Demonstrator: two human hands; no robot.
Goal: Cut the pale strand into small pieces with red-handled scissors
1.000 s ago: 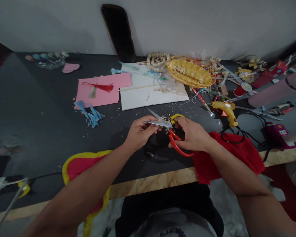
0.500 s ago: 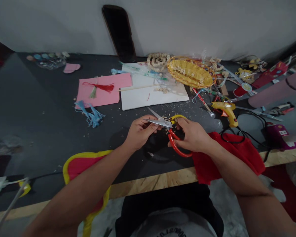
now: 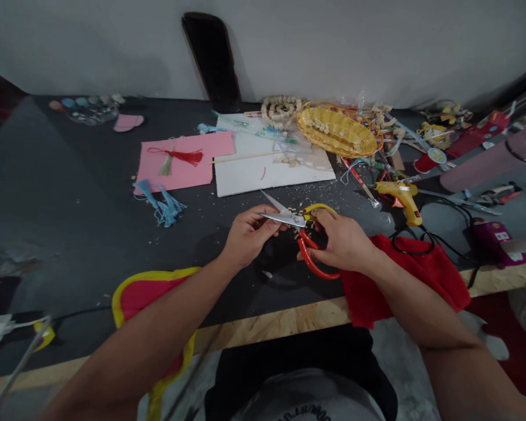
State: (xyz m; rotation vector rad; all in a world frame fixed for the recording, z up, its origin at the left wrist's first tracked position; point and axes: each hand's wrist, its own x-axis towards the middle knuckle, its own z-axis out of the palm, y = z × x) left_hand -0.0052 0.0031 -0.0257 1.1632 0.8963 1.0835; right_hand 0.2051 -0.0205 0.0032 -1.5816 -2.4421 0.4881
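My right hand (image 3: 344, 240) is wrapped round the handles of a pair of scissors (image 3: 318, 268), one handle red and the other yellow. The blades are spread apart and point left, over my left hand (image 3: 252, 234). The left fingers are pinched together between and under the blades. Whatever they pinch is too small and too covered to make out. Small pale cut bits (image 3: 300, 231) lie on the dark table around the scissors' pivot.
Behind my hands lie a white board (image 3: 245, 181), a pink sheet (image 3: 179, 175) with tassels, and a yellow wicker basket (image 3: 363, 145). To the right are a yellow glue gun (image 3: 403, 202), a red cloth (image 3: 429, 275) and a pink bottle (image 3: 486, 161). A phone (image 3: 213, 61) leans on the wall.
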